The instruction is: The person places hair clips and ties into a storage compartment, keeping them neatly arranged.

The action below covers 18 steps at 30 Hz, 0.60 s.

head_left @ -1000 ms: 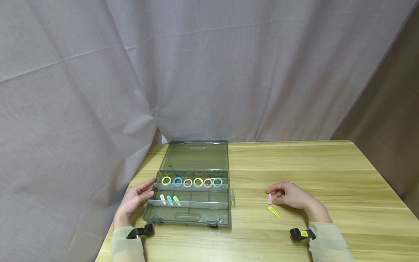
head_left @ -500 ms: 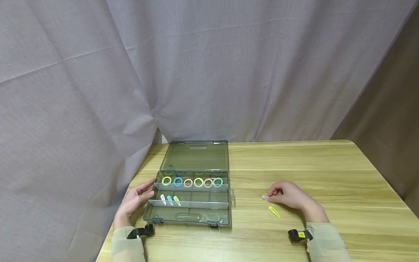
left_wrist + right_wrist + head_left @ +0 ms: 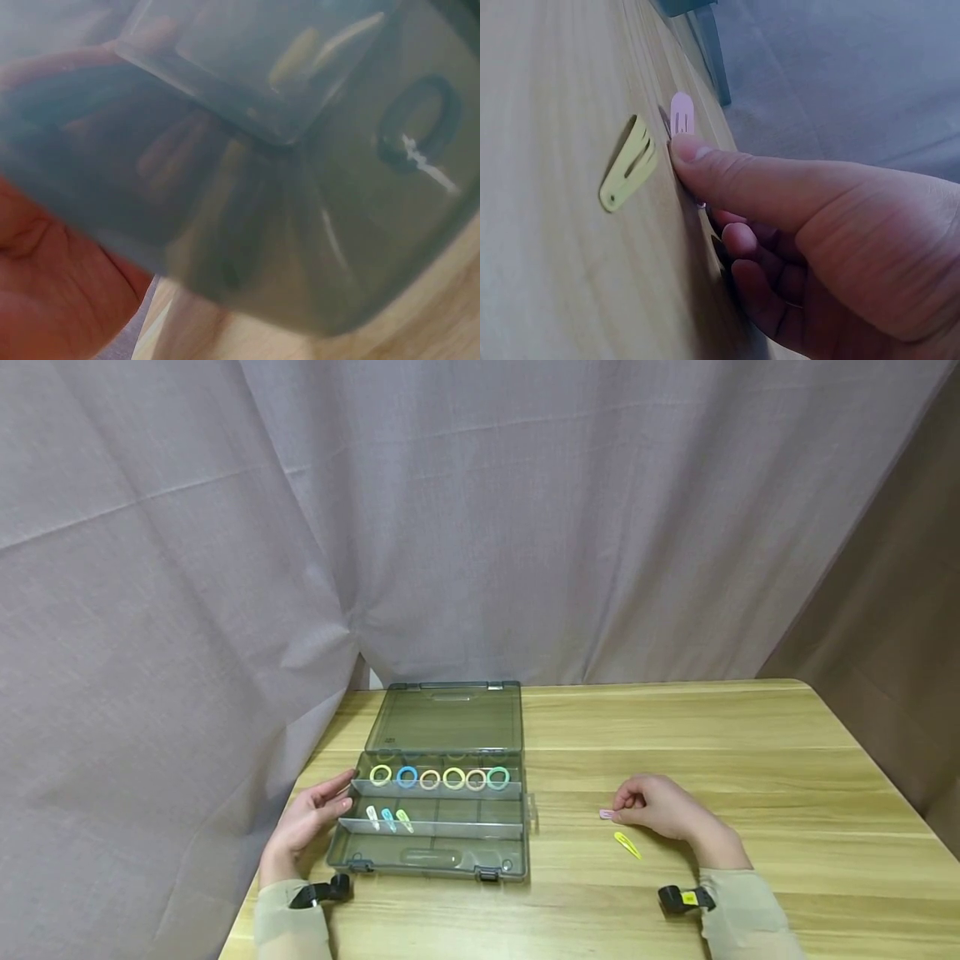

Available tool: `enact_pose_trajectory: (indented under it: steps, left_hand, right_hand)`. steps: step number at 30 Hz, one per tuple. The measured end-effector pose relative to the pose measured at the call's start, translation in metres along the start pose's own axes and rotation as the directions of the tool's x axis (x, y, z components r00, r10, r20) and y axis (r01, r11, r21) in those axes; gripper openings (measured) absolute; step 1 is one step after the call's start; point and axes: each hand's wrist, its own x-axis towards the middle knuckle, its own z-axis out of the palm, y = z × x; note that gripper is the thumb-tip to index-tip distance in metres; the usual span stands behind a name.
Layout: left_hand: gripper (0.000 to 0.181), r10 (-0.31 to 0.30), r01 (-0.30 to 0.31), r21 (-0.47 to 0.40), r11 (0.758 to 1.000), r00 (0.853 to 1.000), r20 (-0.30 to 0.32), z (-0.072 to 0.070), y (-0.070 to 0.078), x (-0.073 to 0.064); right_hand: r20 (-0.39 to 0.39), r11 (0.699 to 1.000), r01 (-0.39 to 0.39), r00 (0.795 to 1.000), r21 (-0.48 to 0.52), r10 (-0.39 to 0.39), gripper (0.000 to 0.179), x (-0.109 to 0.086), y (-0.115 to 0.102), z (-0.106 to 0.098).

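Note:
My right hand [image 3: 663,810] pinches a pink snap hair clip [image 3: 682,111] between thumb and fingers, low over the table; the thumb covers part of the clip. Just nearer to me, a yellow snap hair clip [image 3: 627,845] lies on the wood. With fairly straight fingers, my left hand [image 3: 303,818] touches the left side of an open grey see-through organizer box [image 3: 480,864]. In the box's middle row stand a white clip [image 3: 372,817], a blue clip [image 3: 388,819] and a green clip [image 3: 405,821]. Several coloured ring-shaped hair ties [image 3: 454,778] line its back row.
The box's lid [image 3: 450,718] lies folded back toward the grey curtain [image 3: 480,527] behind the table. Bare wooden tabletop [image 3: 570,893] lies between the box and my right hand. A latch [image 3: 489,875] sits on the box's front edge.
The pink clip has turned from pointing toward me to pointing left in my right hand, which has shifted slightly. My left hand and the box have stayed put.

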Motion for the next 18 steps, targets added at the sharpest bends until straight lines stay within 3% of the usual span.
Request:
enact_pose_trajectory:
  steps: [8,18]
  left_hand:
    - [0.061,0.009,-0.009,0.003,1.0,1.0,0.004,0.0,0.0,0.001]
    - [0.06,0.011,-0.011,0.028,1.0,1.0,-0.002,-0.001,0.001,0.0]
  right_hand:
    - [0.004,0.998,0.044,0.999,0.036,-0.044,0.016,-0.001,0.003,-0.002]
    - [-0.019,0.993,0.01,1.0,0.116,-0.007,0.008,0.002,0.01,-0.002]
